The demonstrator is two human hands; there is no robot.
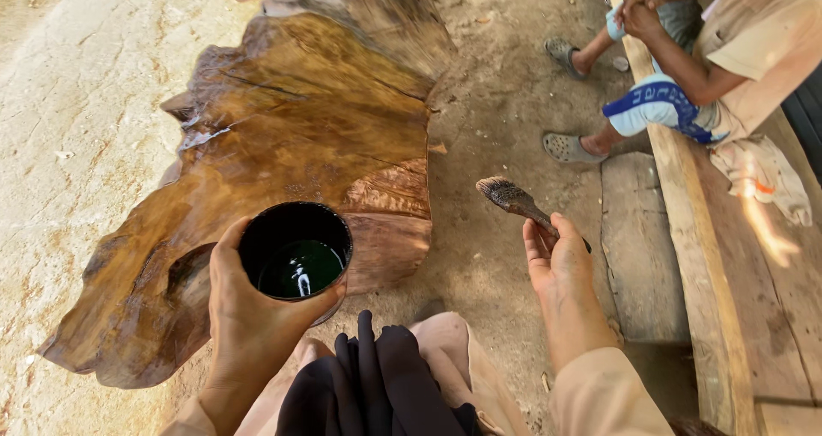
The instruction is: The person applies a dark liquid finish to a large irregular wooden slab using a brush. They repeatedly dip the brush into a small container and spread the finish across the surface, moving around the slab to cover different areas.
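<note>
My left hand [248,316] grips a round black can [295,252] with dark liquid at its bottom, held over the near edge of a large irregular wood slab [282,145]. Most of the slab's top looks wet and glossy brown; a strip at its right near edge is duller. My right hand [558,261] holds a paintbrush [514,201] by its handle, bristles pointing up-left, to the right of the slab and above the dirt floor.
A seated person [702,59] in sandals sits on a long wooden beam [685,196] at the right. A flat stone slab [638,248] lies beside the beam. Dark cloth [377,385] rests on my lap. Pale cracked ground lies left.
</note>
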